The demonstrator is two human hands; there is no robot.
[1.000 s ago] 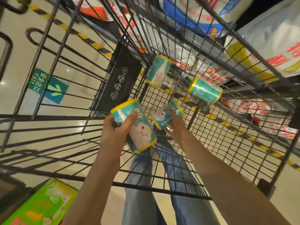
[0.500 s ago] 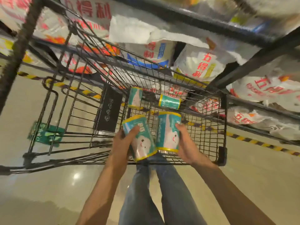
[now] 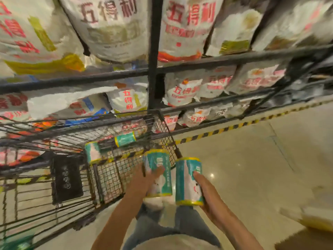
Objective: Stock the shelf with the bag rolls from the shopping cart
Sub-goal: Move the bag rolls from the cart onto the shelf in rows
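My left hand (image 3: 144, 181) grips a teal bag roll (image 3: 159, 173) with yellow rims and a white cartoon face, held upright. Beside it my right hand (image 3: 207, 192) grips a second, matching bag roll (image 3: 187, 181), also upright. Both rolls are lifted clear of the black wire shopping cart (image 3: 75, 134), just past its right corner. Two more bag rolls stay in the cart: one upright (image 3: 92, 152) at the far wall, one lying on its side (image 3: 125, 138). The dark metal shelf (image 3: 153, 69) rises ahead.
The shelf levels are packed with white flour sacks (image 3: 115, 24) printed in red characters. A yellow-and-black hazard stripe (image 3: 225, 128) runs along the floor at the shelf base. A pale package (image 3: 313, 217) lies at the lower right. My legs in jeans show below.
Both hands have lifted their rolls out of the cart and to the right. The view has swung up from the cart's inside to the shelf.
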